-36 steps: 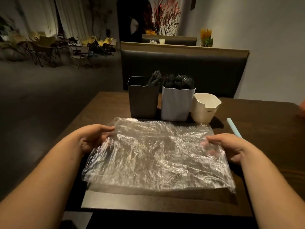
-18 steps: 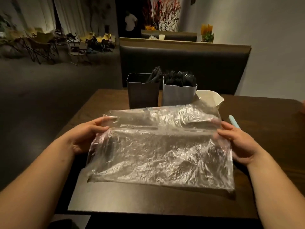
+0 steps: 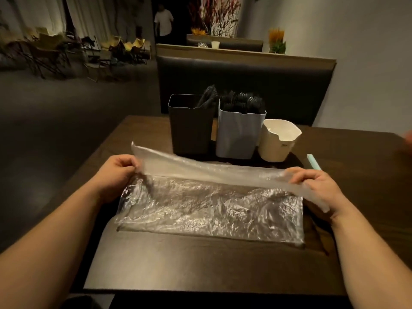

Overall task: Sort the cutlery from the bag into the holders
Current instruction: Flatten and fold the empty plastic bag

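A crinkled clear plastic bag (image 3: 211,210) lies flat on the dark wooden worktop (image 3: 200,264), its far edge lifted in a taut band. The left hand (image 3: 116,175) and right hand (image 3: 316,186) each pinch one end of that band with curled fingers. Beyond stand a black square holder (image 3: 189,128), a white holder (image 3: 238,134) packed with black plastic cutlery (image 3: 243,102), and a cream spouted cup (image 3: 278,141), side by side. A padded booth back (image 3: 245,81) closes the dim room behind. A broad strip of worktop separates the bag from the near edge.

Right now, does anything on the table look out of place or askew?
The black cutlery in the black holder leans sideways toward the white holder, and a pale blue stick lies loose on the table beside the cream holder. Nothing looks spilled.
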`<move>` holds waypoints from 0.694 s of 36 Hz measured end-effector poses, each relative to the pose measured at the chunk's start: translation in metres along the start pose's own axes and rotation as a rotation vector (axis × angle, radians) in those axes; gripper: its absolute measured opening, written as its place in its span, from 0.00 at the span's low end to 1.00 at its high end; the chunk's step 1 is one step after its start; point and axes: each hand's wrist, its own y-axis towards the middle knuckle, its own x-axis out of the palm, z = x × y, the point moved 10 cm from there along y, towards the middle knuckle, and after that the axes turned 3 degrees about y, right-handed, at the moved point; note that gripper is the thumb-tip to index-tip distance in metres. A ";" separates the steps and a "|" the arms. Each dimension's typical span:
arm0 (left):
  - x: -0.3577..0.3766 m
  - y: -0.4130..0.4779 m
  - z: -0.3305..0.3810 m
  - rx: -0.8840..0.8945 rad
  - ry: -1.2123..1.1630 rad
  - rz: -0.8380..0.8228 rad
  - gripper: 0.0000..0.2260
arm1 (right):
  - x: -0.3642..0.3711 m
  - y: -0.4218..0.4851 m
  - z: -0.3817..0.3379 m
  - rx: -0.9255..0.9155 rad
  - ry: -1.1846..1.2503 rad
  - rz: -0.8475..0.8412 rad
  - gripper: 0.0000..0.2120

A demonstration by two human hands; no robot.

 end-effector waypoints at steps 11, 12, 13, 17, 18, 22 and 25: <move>0.014 -0.003 0.003 -0.147 -0.154 -0.215 0.24 | 0.024 -0.016 -0.004 -0.025 0.069 -0.079 0.16; 0.014 -0.002 0.004 -0.158 -0.120 -0.209 0.25 | 0.026 -0.016 -0.006 -0.047 -0.006 -0.100 0.20; 0.013 0.000 0.005 -0.162 -0.049 -0.198 0.24 | 0.025 -0.015 -0.007 -0.064 -0.064 -0.106 0.27; 0.010 0.006 0.015 -0.108 0.261 -0.194 0.11 | 0.030 -0.019 -0.003 -0.021 -0.099 -0.107 0.29; 0.011 0.007 0.016 -0.101 0.296 -0.206 0.14 | 0.033 -0.021 -0.002 0.001 -0.113 -0.120 0.28; 0.016 0.008 0.017 -0.070 0.579 -0.185 0.27 | 0.043 -0.028 0.003 0.043 -0.237 -0.162 0.33; 0.034 0.003 0.034 0.057 0.893 -0.093 0.28 | 0.056 -0.030 0.002 0.015 -0.315 -0.206 0.36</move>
